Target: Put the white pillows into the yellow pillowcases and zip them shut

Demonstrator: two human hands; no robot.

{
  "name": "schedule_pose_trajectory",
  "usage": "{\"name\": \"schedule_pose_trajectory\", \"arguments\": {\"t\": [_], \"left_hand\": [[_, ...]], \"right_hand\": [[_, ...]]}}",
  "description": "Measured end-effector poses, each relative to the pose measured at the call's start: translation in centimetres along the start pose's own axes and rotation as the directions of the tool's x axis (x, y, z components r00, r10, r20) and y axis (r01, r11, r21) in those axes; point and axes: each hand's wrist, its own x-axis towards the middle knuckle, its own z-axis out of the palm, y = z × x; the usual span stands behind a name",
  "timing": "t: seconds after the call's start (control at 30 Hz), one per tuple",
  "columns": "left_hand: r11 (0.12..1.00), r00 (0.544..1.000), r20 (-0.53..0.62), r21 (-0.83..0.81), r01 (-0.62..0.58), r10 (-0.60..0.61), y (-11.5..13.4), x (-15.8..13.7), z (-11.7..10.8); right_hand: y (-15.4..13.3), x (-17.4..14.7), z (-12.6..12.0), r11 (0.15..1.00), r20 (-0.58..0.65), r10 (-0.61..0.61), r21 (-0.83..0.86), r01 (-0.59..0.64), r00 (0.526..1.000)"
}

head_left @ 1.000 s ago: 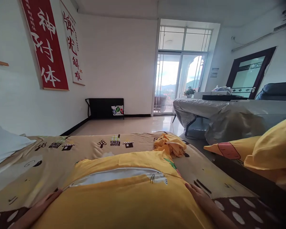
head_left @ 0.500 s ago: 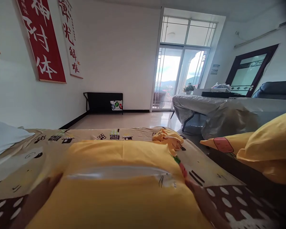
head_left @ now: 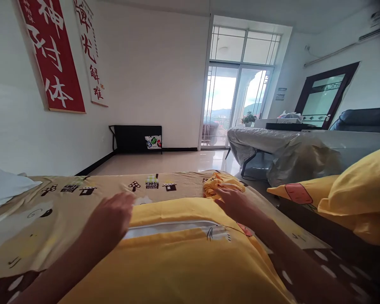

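A yellow pillow (head_left: 183, 261) lies in front of me on the bed, with a pale strip and a printed whiskered face across its far part. My left hand (head_left: 115, 215) is at its far left corner, fingers curled over it and slightly blurred. At the far right corner is my right hand (head_left: 234, 204), its thumb and fingers closed about the pillow's edge. Just beyond that hand sits a crumpled yellow cloth (head_left: 210, 185). Both hands hide the corners they are on.
The patterned bed sheet (head_left: 104, 185) spreads around the pillow. A white pillow (head_left: 6, 185) lies at the left, more yellow bedding (head_left: 361, 190) at the right. Beyond stand a plastic-covered table (head_left: 256, 137) and a folded black frame (head_left: 129, 139) against the wall.
Both hands have come up from the pillow's sides to its far corners. The pillow's far edge has dropped a little, and the camera view has shifted slightly.
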Motion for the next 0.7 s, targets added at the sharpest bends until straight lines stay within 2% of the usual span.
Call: {"name": "schedule_pose_trajectory", "arguments": {"t": [0.03,0.1,0.17,0.2,0.27,0.33,0.4,0.43,0.5,0.57,0.63,0.7], "left_hand": [[0.997,0.997,0.012,0.003,-0.080,0.080,2.6,2.4,-1.1],[0.982,0.981,-0.041,-0.010,-0.191,0.190,7.2,6.5,-2.0],[0.966,0.958,-0.166,-0.077,-0.247,0.232,10.3,9.2,-0.4],[0.952,0.941,-0.237,-0.132,-0.277,0.241,11.2,9.9,1.4],[0.895,0.900,-0.343,-0.257,-0.366,0.269,12.1,10.1,6.6],[0.806,0.866,-0.358,-0.357,-0.473,0.349,12.2,9.2,12.0],[0.738,0.896,-0.321,-0.514,-0.436,0.306,11.8,8.4,15.7],[0.718,0.902,-0.338,-0.553,-0.422,0.270,11.5,8.1,16.5],[0.689,0.873,-0.441,-0.568,-0.450,0.207,10.9,8.0,16.1],[0.655,0.795,-0.572,-0.526,-0.543,0.201,10.6,7.7,14.1],[0.602,0.706,-0.645,-0.450,-0.660,0.291,10.8,6.8,11.9],[0.570,0.614,-0.673,-0.336,-0.750,0.412,11.3,5.3,10.4]], "right_hand": [[-2.1,1.8,-0.8,0.996,0.000,-0.078,0.031,0.078,0.997],[-5.4,4.1,-1.1,0.988,-0.111,-0.115,0.091,0.125,0.987],[-6.7,4.7,0.9,0.982,-0.175,-0.099,0.142,0.125,0.980],[-6.7,4.3,2.7,0.978,-0.164,-0.091,0.172,0.119,0.982],[-5.9,3.0,6.9,0.960,-0.087,-0.060,0.267,0.081,0.994],[-4.7,1.4,10.6,0.916,-0.024,0.029,0.400,-0.017,0.999],[-3.8,0.1,12.3,0.870,0.001,0.048,0.492,-0.043,0.999],[-3.6,-0.3,12.4,0.857,0.012,0.032,0.515,-0.034,0.999],[-3.5,-0.7,11.6,0.856,0.066,-0.026,0.517,-0.012,0.997],[-3.6,-1.0,10.1,0.873,0.140,-0.073,0.487,-0.004,0.987],[-3.8,-1.3,8.8,0.893,0.184,-0.117,0.449,0.023,0.976],[-3.8,-1.8,7.9,0.907,0.208,-0.157,0.416,0.058,0.965]]}}
